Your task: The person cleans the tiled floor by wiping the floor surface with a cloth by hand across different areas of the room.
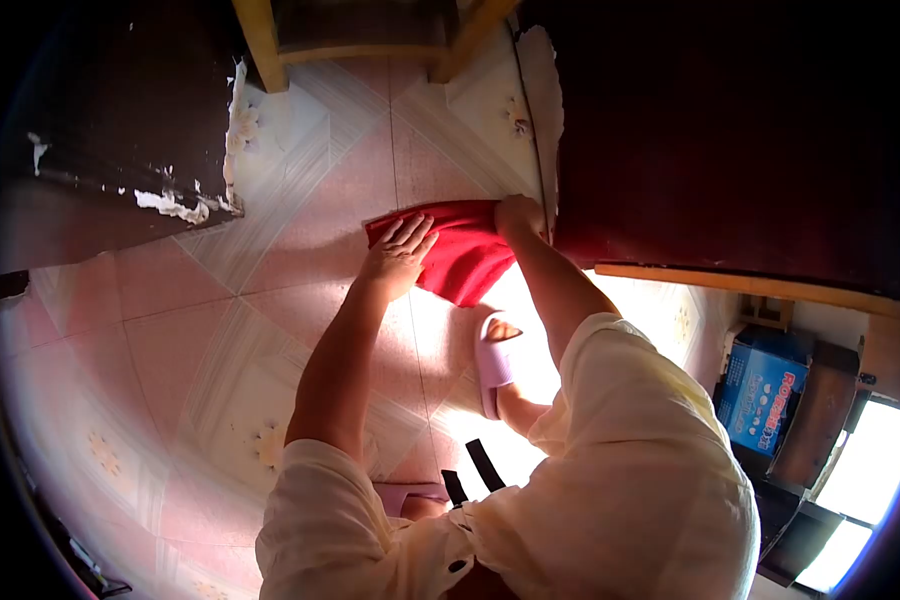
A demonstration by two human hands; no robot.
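Observation:
A red cloth (465, 255) hangs or lies low over the tiled floor, its upper edge nearly straight and its lower part narrowing to a corner. My left hand (398, 260) rests on its left side, fingers stretched out and slightly spread. At the upper right corner my right hand (520, 216) is closed in a fist around the cloth's edge, close to the dark red furniture panel. The fingertips of that hand are mostly hidden. Just below the cloth is my foot in a pink slipper (492, 365).
Dark red furniture (710, 150) fills the upper right, and a worn dark cabinet (130, 130) with chipped edges stands at left. Wooden chair legs (262, 45) are at the top. A blue box (758, 390) sits at right. Bright light falls across the patterned floor (170, 330).

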